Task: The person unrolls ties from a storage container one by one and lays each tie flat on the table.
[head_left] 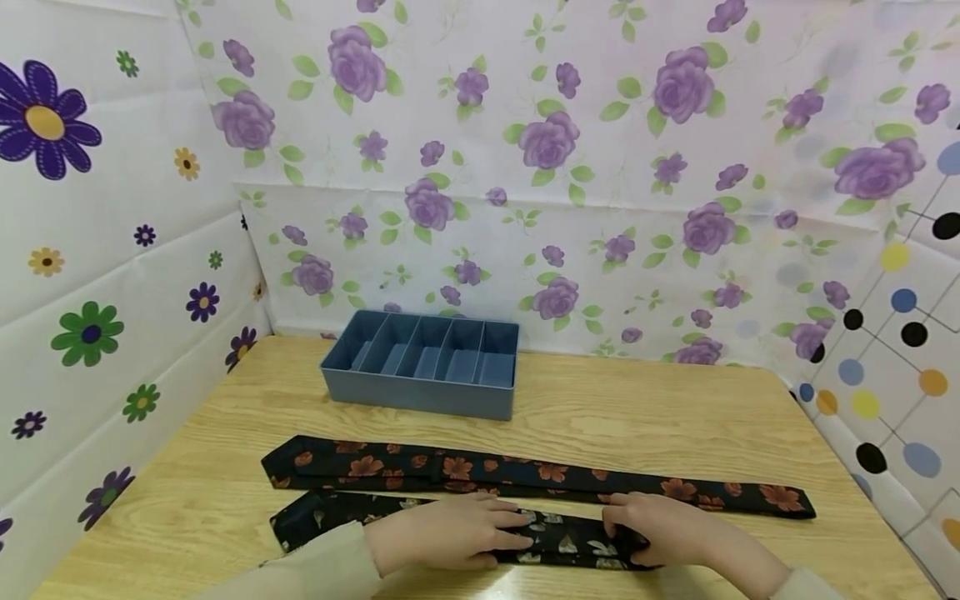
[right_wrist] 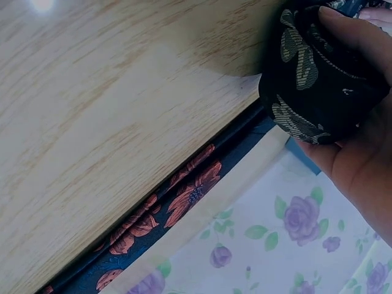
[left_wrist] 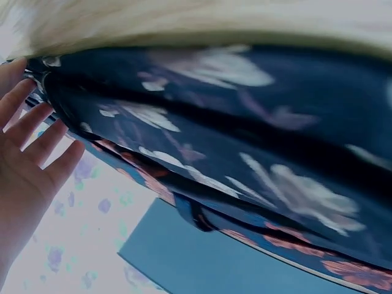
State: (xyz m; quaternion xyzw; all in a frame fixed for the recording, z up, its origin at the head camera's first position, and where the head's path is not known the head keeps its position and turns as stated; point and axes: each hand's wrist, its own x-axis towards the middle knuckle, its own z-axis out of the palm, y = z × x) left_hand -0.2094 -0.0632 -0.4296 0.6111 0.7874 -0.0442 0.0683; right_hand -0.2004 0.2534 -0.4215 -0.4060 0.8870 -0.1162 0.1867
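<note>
A black necktie with pale flowers (head_left: 566,546) lies lengthwise near the front of the table. My left hand (head_left: 450,533) rests flat on its middle, fingers fairly straight and pointing right. At the tie's right end my right hand (head_left: 667,529) grips the fabric, which is doubled over into a rounded fold (right_wrist: 306,86) between thumb and fingers in the right wrist view. Just behind, stretched out and wrong side up, is a dark necktie with orange flowers (head_left: 525,472). The left wrist view shows the pale-flowered tie close up, the left fingers (left_wrist: 55,144) at its far end.
A blue-grey box (head_left: 420,392) with several compartments stands on the wooden table (head_left: 637,408) behind the ties. Flower-patterned cloth (head_left: 480,208) hangs along the back, and patterned sheets close off the left and right sides.
</note>
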